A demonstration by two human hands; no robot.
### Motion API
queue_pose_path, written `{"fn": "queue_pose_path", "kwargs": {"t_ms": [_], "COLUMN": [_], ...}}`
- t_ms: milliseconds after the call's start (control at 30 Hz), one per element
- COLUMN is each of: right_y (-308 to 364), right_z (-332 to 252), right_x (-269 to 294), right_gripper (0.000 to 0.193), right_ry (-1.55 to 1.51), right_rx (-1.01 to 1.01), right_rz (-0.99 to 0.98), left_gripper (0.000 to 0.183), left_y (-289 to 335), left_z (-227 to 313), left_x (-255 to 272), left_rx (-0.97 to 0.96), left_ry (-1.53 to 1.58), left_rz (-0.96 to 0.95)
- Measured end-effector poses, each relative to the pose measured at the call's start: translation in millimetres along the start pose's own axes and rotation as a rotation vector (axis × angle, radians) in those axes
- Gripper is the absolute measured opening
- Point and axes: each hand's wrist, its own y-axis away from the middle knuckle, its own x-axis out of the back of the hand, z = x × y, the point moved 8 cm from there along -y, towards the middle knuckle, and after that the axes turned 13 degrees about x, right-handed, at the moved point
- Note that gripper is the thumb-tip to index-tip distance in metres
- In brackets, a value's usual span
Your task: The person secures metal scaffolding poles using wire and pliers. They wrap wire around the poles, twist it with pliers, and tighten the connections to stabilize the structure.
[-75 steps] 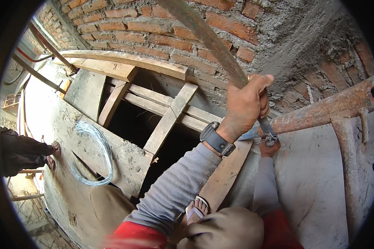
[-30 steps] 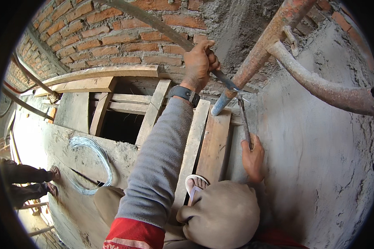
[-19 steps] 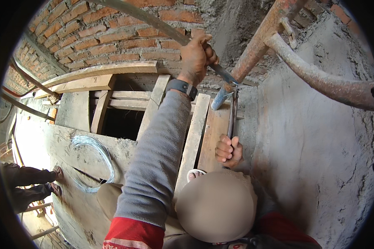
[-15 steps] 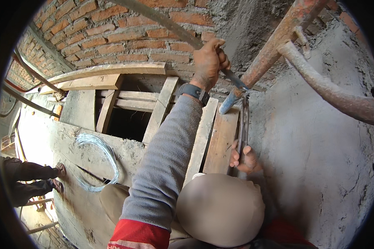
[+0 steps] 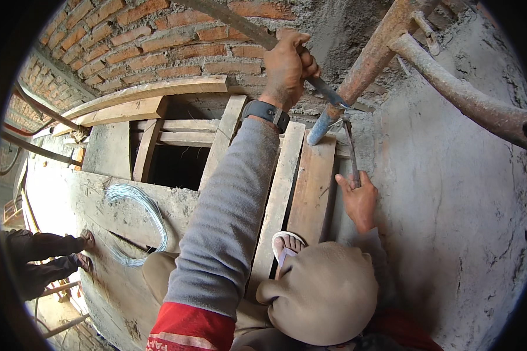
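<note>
Just beside the blue-painted lower end of a rusty pipe [image 5: 369, 64], a slim dark tool [image 5: 351, 151] is pointing its tip toward the end of a long metal bar [image 5: 234, 22], contact being too fine to tell. Its long axis is running away from the person, leaning slightly left, out of the right hand [image 5: 360, 202], whose grip is clasping the near end. Up and left of the bar's end, and nearer to it, the left hand [image 5: 287, 67] is keeping its grip clamped around the bar, which is slanting from upper left toward the pipe. Farther left, a coil of pale wire [image 5: 152, 222] is lying.
</note>
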Motion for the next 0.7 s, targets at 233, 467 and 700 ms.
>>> {"fn": "queue_pose_path", "kwargs": {"t_ms": [233, 467, 700], "right_y": [22.2, 43.0, 26.3], "right_z": [5.0, -39.8, -15.2], "right_x": [-67.4, -95.5, -51.3], "right_gripper": [0.024, 0.036, 0.069], "right_ry": [-1.213, -1.953, -0.939], "right_rx": [-0.249, -0.332, -0.105], "right_rz": [-0.429, -0.819, -0.650], "left_gripper": [0.023, 0.032, 0.048], "left_y": [-1.9, -2.0, -1.1], "left_z": [-2.0, 2.5, -24.7], "left_x": [1.8, -2.7, 19.7], "left_rx": [0.016, 0.010, -0.213], "left_ry": [-0.026, -0.048, -0.292], "left_rz": [-0.004, -0.041, -0.170]}}
